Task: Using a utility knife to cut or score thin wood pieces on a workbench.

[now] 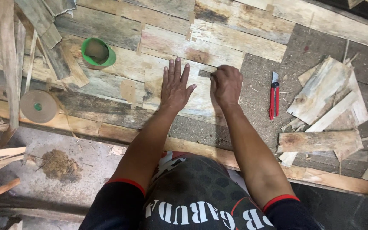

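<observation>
woodworking shop: veneer sheets point(184, 51), sawdust point(60, 164)

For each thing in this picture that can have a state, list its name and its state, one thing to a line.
left hand: flat, fingers spread, pressing on the veneer sheet.
right hand: closed in a fist at the sheet's edge; what it grips is hidden.
red cutter: lying unheld on the board.
green cup: upright, open on top.
tape roll: lying flat, a strip hanging loose.

Bare sheet runs open ahead of both hands. Left side crowded: green cup point(98, 52), tape roll point(38, 106), stacked strips point(43, 38). Right: red cutter point(274, 96) near, scrap pile point(326, 110) beyond; open gritty strip between.
</observation>
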